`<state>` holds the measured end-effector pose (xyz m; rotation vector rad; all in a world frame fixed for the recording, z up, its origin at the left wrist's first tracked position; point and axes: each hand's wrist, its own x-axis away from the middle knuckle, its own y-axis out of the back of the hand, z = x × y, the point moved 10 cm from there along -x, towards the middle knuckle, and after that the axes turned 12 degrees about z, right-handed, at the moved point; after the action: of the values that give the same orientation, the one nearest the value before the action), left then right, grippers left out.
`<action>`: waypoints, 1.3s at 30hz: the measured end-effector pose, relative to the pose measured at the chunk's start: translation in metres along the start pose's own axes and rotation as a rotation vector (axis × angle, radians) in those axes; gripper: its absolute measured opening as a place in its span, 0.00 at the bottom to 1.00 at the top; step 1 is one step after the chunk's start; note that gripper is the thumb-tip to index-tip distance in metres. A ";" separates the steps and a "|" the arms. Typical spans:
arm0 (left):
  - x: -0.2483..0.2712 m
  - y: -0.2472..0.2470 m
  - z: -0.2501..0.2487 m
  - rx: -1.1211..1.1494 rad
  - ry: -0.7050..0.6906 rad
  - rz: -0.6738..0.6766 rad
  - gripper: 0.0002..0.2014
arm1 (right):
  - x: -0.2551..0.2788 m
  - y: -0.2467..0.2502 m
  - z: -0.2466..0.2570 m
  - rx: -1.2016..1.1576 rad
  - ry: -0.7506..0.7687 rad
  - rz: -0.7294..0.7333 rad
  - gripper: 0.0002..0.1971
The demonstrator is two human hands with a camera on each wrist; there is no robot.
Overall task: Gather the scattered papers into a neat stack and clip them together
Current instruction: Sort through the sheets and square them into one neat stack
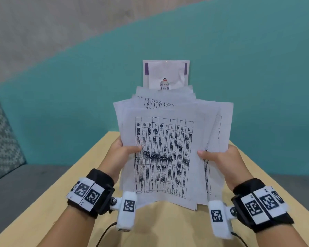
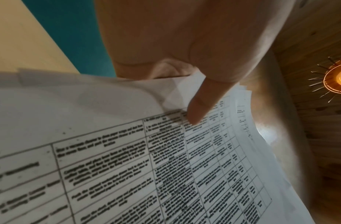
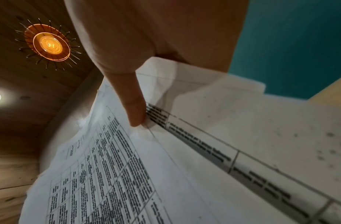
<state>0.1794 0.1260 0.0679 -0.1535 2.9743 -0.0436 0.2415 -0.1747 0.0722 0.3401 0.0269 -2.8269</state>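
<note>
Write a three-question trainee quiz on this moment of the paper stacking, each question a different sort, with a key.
1. True or false: the left hand and the right hand both grip the bundle of papers.
2. Multiple choice: how do the sheets sit? A) edges flush B) fanned and uneven, edges sticking out at the top and on the right C) rolled into a tube
3. Fill in: the bundle's lower edge is over the ___ wooden table.

Key
1. True: a thumb presses the printed front sheet on each side.
2. B
3. Light. No clip shows in any view, so clipping is not yet done.
</note>
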 end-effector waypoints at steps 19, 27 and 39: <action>0.006 0.020 -0.009 0.102 -0.028 -0.144 0.14 | -0.001 -0.003 -0.007 0.015 -0.051 0.046 0.13; 0.003 0.044 -0.003 0.453 -0.076 -0.337 0.36 | 0.001 -0.028 -0.018 -0.380 -0.095 0.098 0.41; 0.017 0.002 -0.032 0.567 -0.123 -0.065 0.15 | -0.001 -0.027 -0.016 -0.559 0.006 -0.051 0.18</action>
<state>0.1573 0.1266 0.0969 -0.1705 2.7050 -0.8364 0.2380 -0.1477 0.0568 0.2179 0.8145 -2.7155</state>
